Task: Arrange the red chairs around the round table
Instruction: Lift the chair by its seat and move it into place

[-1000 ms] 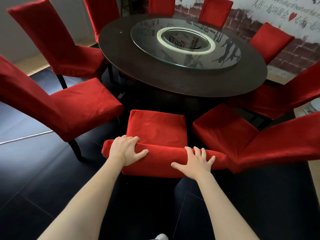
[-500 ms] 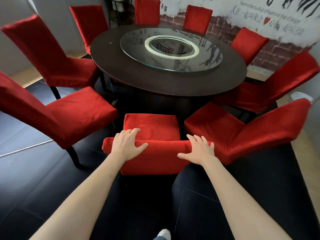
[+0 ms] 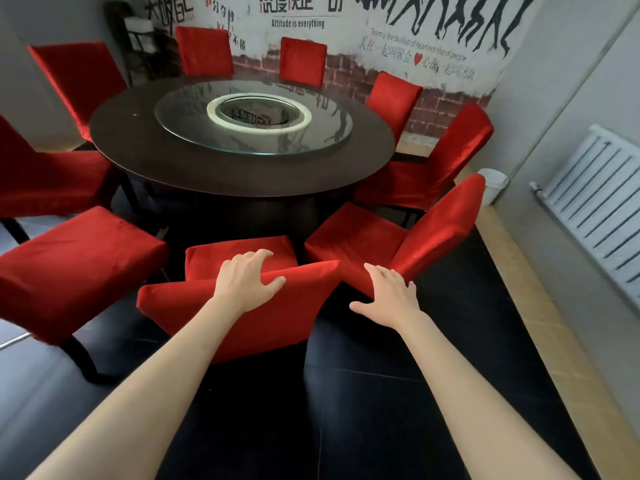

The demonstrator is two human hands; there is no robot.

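A round dark table (image 3: 207, 168) with a glass turntable (image 3: 318, 133) stands in the middle, ringed by several red-covered chairs. The nearest red chair (image 3: 187, 306) faces the table with its backrest toward me. My left hand (image 3: 246, 282) grips the top edge of that backrest, fingers curled over it and thumb on the near side. My right hand (image 3: 389, 294) is off that backrest, fingers spread and relaxed, at the lower edge of the neighbouring right chair (image 3: 349, 233); whether it touches is unclear.
Another red chair (image 3: 69, 258) stands close on the left, nearly touching the nearest one. A white radiator (image 3: 599, 202) hangs on the right wall, with a white bin (image 3: 493, 185) in the corner. Dark floor tiles lie under my arms.
My right hand has come off the nearest chair's backrest and moved right toward the neighbouring chair. My left hand keeps its grip. The view has lifted and swung right.
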